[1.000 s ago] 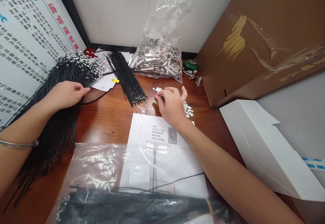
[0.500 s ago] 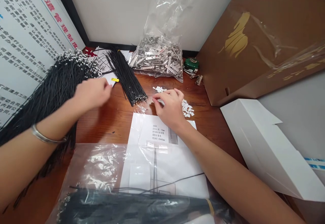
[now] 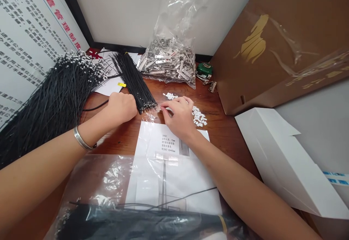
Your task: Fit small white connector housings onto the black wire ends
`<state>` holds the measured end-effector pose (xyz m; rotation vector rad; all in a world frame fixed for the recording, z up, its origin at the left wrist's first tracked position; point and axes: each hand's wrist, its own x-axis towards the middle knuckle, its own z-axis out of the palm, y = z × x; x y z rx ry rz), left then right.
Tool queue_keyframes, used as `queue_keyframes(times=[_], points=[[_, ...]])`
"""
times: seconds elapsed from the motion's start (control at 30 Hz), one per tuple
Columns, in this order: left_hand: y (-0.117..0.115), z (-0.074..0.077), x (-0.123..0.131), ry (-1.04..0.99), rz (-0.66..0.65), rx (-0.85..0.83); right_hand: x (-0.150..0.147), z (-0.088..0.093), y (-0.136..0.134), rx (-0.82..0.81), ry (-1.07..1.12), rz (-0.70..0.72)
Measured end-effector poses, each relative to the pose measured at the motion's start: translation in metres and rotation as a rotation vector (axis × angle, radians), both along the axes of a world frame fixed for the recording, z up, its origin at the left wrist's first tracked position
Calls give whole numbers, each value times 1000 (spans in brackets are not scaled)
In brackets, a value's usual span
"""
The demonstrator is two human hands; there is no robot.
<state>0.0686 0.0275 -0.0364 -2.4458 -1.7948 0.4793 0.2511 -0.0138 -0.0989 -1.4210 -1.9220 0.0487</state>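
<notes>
Through the head camera I am watching two bare hands, apart from each other, over a brown table. Just left of centre, the left hand is curling inward near the lower end of a banded bundle of black wires; its fingertips are hiding from me, so I cannot tell whether it is holding anything. At centre, the right hand is bending thumb and forefinger towards each other just right of the bundle's tipped ends; I cannot tell whether they are meeting or pinching something tiny. White bits are lying loose just right of that hand, and a smaller heap is sitting just beyond it. I am judging that a sideways brush of the right hand could be scattering both heaps, since nothing is fencing them in. The left knuckles, being so near, could be knocking the bundle askew. At left, a loose wire pile is spreading unevenly; a catching bangle could be dragging strands out, tangling them.
</notes>
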Motion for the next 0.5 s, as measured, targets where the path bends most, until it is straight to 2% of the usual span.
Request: queue_keyframes(times=[0.13,0.23,0.33,0.4,0.43,0.5], points=[[-10,10,-5,0,5,-58,1,0,1,-15,4,3],[-32,25,-14,-30,-4,-127,1,-1,1,-17,2,8],[-70,43,-24,-81,-62,-286,1,0,1,-10,6,12],[-103,49,-29,-69,-133,-347,1,0,1,-18,8,18],[-119,49,-31,-40,-147,-387,1,1,1,-26,8,20],[-151,42,-36,-156,-243,-506,1,1,1,-42,7,20]])
